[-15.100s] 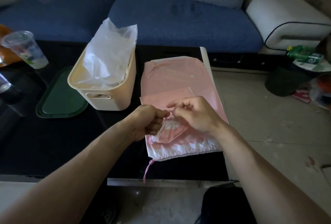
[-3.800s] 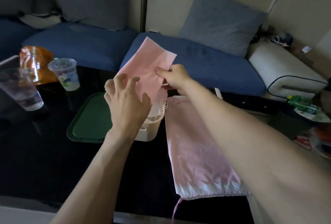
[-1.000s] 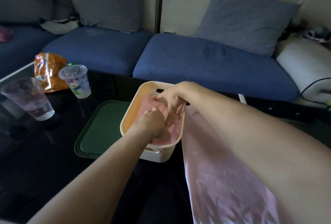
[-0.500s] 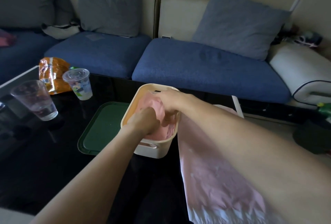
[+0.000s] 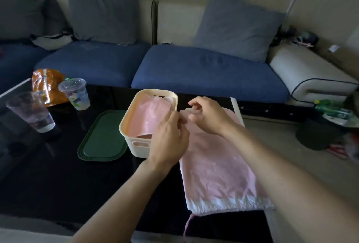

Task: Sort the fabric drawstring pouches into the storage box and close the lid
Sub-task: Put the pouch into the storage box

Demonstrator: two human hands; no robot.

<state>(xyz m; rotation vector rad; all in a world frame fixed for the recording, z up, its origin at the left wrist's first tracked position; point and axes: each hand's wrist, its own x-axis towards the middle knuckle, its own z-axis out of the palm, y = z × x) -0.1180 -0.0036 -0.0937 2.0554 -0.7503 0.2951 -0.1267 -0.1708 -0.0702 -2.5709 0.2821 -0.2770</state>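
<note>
While both hands hover over the black bench (image 5: 48, 180), I see the cream storage box (image 5: 136, 145) standing open near its middle, with a pink pouch (image 5: 149, 118) folded inside and a paler bit of fabric at the far end. My left hand (image 5: 169, 143) sits over the box's near right corner, fingers loosely bent toward the right rim; I cannot tell whether it pinches anything. My right hand (image 5: 209, 118) hangs just right of the box, above the far end of a large pink pouch (image 5: 217, 172), with fingers curled and relaxed, holding nothing that I can make out. That large pouch lies flat along the right side of the bench, its white gathered edge at the near end and a thin pink drawstring (image 5: 187, 225) trailing off toward me. The green lid (image 5: 103, 137) lies flat on the bench, just left of the box and touching or nearly touching it. Farther left stand two clear plastic cups (image 5: 31, 112), one with a lid, and an orange snack bag (image 5: 46, 83) behind them. A blue sofa (image 5: 194, 71) with grey cushions runs along the far side.
</note>
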